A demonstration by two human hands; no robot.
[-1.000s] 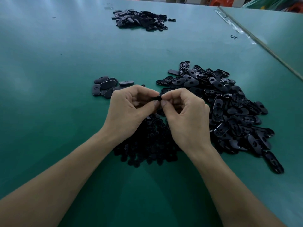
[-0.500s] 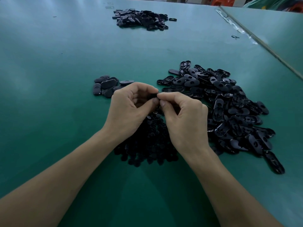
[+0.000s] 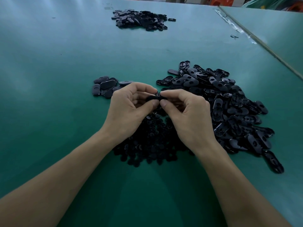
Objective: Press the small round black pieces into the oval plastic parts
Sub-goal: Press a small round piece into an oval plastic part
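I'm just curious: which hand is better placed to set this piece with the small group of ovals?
Probably the left hand: it lies next to the small group, while the right hand is nearer the large pile. Both pinch the oval part.

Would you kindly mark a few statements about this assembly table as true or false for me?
1. The left hand and the right hand pinch one black oval plastic part between their fingers. True.
2. The heap of small round black pieces lies at the far end of the green table. False: it lies near the person, under the hands.
3. The large pile of black oval plastic parts lies right of the hands. True.
4. The small group of oval parts left of the hands outnumbers the large pile. False: it holds only a handful.
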